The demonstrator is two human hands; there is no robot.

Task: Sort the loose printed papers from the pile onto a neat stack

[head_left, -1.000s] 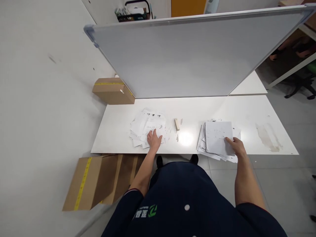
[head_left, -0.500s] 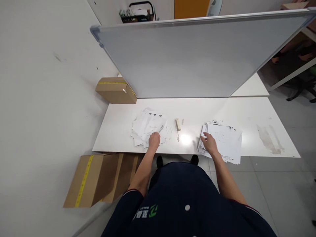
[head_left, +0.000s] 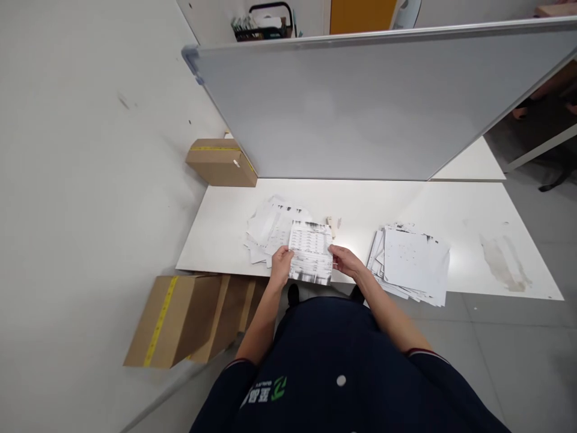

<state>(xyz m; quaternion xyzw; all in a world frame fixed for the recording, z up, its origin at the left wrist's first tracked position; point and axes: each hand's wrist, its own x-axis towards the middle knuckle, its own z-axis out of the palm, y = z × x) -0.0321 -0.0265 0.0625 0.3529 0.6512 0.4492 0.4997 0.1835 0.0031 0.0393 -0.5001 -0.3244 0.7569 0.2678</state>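
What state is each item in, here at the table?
Printed sheet: gripped by both hands, dark-streaked edges
Left papers: loosely fanned, overlapping
Right papers: unevenly stacked, overhanging the front edge
Small block: partly hidden behind the sheet
Whiteboard: standing

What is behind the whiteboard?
Past the whiteboard's top edge show a dark basket and an orange panel; white tabletop shows at lower right. Anything directly behind is hidden.

Whiteboard [head_left: 333, 114]: 1 corner cut off | sheet [head_left: 311, 254]: print illegible | block [head_left: 329, 221]: partly hidden
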